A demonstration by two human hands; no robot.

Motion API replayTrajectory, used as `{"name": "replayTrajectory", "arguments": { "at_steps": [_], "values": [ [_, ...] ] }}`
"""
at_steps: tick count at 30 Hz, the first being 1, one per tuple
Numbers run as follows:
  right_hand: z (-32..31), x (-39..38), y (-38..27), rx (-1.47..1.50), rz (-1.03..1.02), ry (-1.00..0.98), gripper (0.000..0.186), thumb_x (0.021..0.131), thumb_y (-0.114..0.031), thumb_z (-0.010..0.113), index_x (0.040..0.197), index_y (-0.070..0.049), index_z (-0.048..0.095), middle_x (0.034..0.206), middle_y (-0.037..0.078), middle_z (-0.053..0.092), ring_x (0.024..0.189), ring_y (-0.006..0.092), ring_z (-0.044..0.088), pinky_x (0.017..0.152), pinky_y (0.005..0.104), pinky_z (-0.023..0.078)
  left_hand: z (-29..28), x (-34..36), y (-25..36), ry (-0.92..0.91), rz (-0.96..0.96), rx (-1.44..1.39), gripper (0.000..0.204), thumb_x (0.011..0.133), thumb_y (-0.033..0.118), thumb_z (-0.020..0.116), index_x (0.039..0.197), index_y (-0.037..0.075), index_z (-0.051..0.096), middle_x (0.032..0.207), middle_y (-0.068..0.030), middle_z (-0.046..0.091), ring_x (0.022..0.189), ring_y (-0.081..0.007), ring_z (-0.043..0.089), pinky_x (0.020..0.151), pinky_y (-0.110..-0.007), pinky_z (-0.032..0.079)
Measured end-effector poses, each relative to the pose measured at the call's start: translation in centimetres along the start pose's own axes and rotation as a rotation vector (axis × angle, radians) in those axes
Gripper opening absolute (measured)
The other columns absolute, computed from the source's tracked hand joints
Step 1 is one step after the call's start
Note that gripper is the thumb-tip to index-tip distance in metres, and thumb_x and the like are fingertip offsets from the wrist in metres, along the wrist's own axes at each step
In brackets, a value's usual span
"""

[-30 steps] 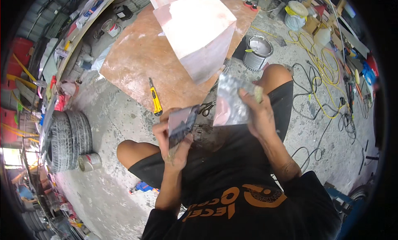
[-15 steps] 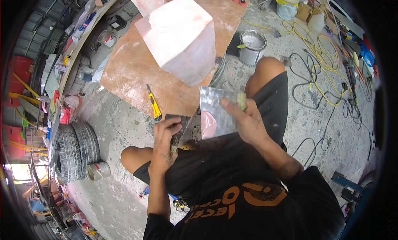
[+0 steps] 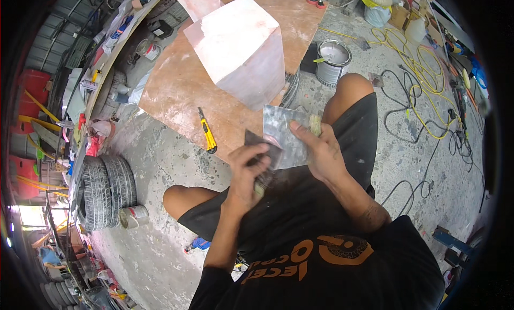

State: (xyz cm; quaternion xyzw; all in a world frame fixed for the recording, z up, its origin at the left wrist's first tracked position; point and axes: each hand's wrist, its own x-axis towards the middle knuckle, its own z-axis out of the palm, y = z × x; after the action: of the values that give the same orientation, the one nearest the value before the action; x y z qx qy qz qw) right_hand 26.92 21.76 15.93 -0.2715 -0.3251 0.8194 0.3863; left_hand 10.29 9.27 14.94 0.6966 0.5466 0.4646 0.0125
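Note:
My right hand [image 3: 325, 151] grips a broad metal putty spreader [image 3: 285, 123] by its pale, crusted edge, thumb flat on its face. A pink smear of putty [image 3: 273, 140] lies on that face, partly covered. In my left hand [image 3: 247, 176] is a smaller dark putty spreader [image 3: 256, 140], its blade against or just over the pink smear. Beyond my hands, a white and pinkish box-shaped piece [image 3: 243, 42] stands on a brown wooden board [image 3: 176, 95]. A yellow utility knife [image 3: 207, 130] lies on the board near its front edge.
An open can of grey paste [image 3: 333, 61] stands by my right knee. Yellow and black cables [image 3: 423, 77] sprawl over the concrete floor at right. Two tyres [image 3: 107, 192] and a small can [image 3: 134, 217] sit at left. Two small red-and-black objects [image 3: 316, 1] rest at the board's far edge.
My left hand has moved right and up, bringing the dark spreader over the metal one. Less of the pink putty shows. My right hand has barely moved; the view has shifted slightly.

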Motion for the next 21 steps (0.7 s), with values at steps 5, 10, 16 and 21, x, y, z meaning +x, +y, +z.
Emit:
{"name": "replayTrajectory", "arguments": {
  "at_steps": [5, 10, 16, 21],
  "values": [
    [-0.2, 0.1, -1.0, -0.093, -0.032, 0.062, 0.029, 0.095, -0.023, 0.068, 0.101, 0.005, 0.066, 0.09, 0.004, 0.068, 0.08, 0.0121, 0.062, 0.075, 0.0267, 0.05, -3.6, -0.4, -2.9, -0.189, -0.17, 0.008, 0.046, 0.062, -0.011, 0.062, 0.106, 0.0, 0.06, 0.129, -0.0145, 0.06, 0.117, -0.0364, 0.053, 0.104, -0.046, 0.039],
    [-0.1, 0.0, -1.2, -0.814, -0.031, 0.159, 0.031, 0.096, -0.029, 0.067, 0.085, 0.0, 0.069, 0.072, -0.001, 0.061, 0.069, 0.007, 0.051, 0.061, 0.0261, 0.041, -3.6, 4.5, 2.2, -0.461, 0.061, 0.234, 0.031, 0.075, 0.005, 0.065, 0.106, 0.002, 0.062, 0.133, -0.007, 0.061, 0.119, -0.0329, 0.053, 0.1, -0.044, 0.04],
    [-0.3, 0.5, -2.8, -0.11, -0.064, 0.035, 0.022, 0.095, -0.02, 0.068, 0.097, 0.002, 0.069, 0.092, 0.005, 0.07, 0.08, 0.0098, 0.064, 0.073, 0.0262, 0.051, -5.8, 3.4, 2.4, -0.455, 0.061, 0.031, 0.034, 0.075, 0.004, 0.068, 0.108, 0.003, 0.063, 0.134, -0.007, 0.061, 0.12, -0.0319, 0.052, 0.099, -0.044, 0.041],
    [-0.1, 0.0, -1.6, -0.073, 0.031, 0.028, 0.023, 0.095, -0.02, 0.068, 0.098, 0.003, 0.069, 0.091, 0.005, 0.07, 0.08, 0.01, 0.063, 0.074, 0.026, 0.05, -2.3, 1.2, -2.4, -0.236, 0.015, 0.12, 0.047, 0.069, -0.001, 0.071, 0.115, 0.004, 0.059, 0.134, -0.009, 0.061, 0.116, -0.036, 0.053, 0.1, -0.045, 0.042]
  ]
}}
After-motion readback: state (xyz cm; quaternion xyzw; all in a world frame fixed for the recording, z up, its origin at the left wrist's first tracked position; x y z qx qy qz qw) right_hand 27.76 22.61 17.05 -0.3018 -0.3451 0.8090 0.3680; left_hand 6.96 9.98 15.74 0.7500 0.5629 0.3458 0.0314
